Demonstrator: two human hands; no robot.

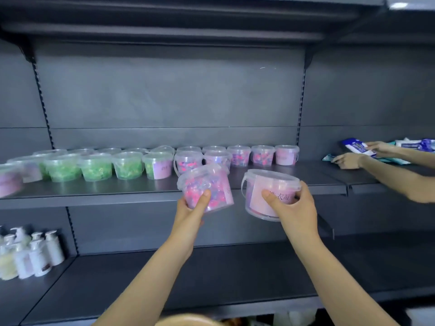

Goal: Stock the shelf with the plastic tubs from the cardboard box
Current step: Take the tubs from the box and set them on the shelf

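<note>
Both arms are up, mid-frame, right at the front edge of the shelf (94, 196). Left grip (190, 210) curls round a tilted tub (211, 182), clear plastic, lid on, packed with pink and purple pieces. Right grip (295, 208) wraps a near-upright tub (263, 183), pink label facing out, thin handle down its left side. Behind, on the shelf, green-filled tubs (96, 167) line the left, pink-filled tubs (239, 156) the centre.

Cool, dim light comes from above, with a white lamp (399, 5) glaring in the upper right corner. The dark back panel (171, 95) shows a faint sheen. Edges bend outward; tubs (9, 182) at far left blur, and the tub (211, 182) in my left hand (191, 208) smears slightly.
</note>
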